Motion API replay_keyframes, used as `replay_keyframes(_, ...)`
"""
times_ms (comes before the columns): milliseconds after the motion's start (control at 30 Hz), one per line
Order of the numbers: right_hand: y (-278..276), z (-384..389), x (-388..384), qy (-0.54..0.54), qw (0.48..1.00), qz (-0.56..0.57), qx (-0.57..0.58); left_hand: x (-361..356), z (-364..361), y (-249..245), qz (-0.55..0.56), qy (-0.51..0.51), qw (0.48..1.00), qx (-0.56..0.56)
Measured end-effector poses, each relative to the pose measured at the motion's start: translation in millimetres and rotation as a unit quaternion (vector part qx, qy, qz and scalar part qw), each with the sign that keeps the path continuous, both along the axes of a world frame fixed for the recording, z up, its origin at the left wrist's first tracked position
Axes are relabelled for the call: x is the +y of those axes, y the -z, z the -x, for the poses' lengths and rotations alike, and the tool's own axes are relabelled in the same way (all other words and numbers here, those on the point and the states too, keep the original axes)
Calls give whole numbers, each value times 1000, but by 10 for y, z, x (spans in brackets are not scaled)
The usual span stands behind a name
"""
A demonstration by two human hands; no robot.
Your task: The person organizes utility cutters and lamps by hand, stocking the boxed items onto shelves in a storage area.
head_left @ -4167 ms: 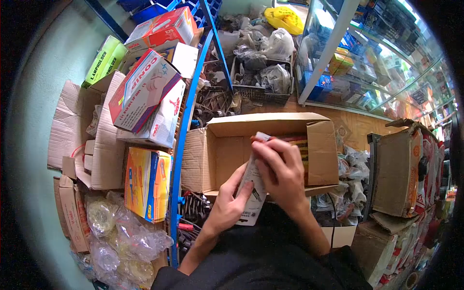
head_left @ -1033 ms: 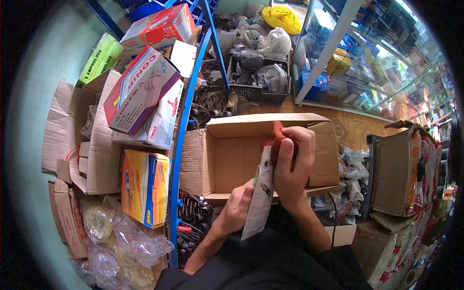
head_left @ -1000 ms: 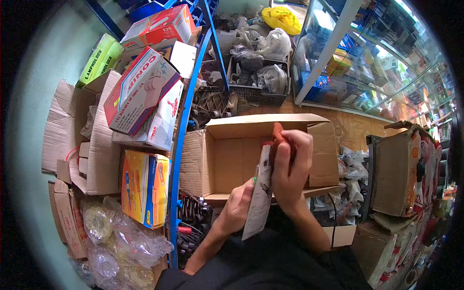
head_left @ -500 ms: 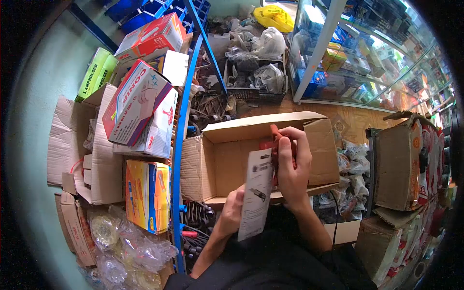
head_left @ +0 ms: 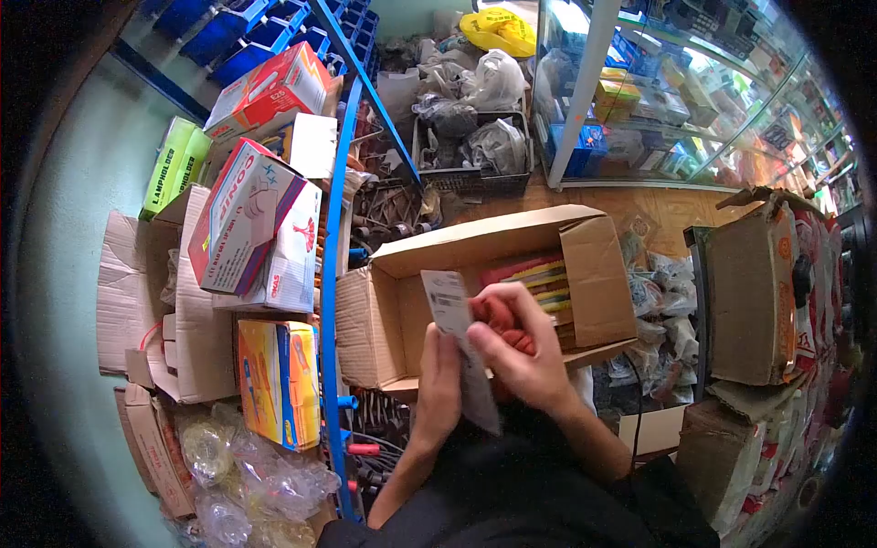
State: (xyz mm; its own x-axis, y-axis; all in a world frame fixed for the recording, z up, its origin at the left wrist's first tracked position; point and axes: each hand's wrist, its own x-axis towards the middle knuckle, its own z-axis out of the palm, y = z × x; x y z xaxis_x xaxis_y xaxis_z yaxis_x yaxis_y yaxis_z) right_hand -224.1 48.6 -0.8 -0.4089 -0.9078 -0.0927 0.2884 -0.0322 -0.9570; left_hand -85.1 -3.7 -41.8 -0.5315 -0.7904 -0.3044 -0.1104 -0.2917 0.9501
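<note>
A printed packaging card (head_left: 446,300) with a hang hole stands nearly edge-on above the open cardboard box (head_left: 402,315). My left hand (head_left: 440,384) pinches its left edge, fingers closed. On the card's other side, my right hand (head_left: 539,370) is closed around a reddish-orange thing (head_left: 498,315); its kind is hidden by my fingers, and it seems to lie against the card. Inside the box, at the right, a stack of packs with red and yellow edges (head_left: 548,274) shows behind my right hand.
Left of a blue metal post (head_left: 333,274) are stacked product boxes (head_left: 242,215), an orange tool box (head_left: 279,384) and clear plastic bags (head_left: 260,466). A crate of bags (head_left: 475,178) stands beyond the box. A glass display case (head_left: 639,119) and more cartons (head_left: 749,301) are on the right.
The card has turned more edge-on and shifted left. My right hand has lowered and moved left, still around the reddish-orange thing. The stack inside the box has come into view.
</note>
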Motion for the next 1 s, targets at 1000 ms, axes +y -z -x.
replay_keyframes(1000,128,-97,-280,96,891,87,434,48,10,-104,-72,-75,990,90)
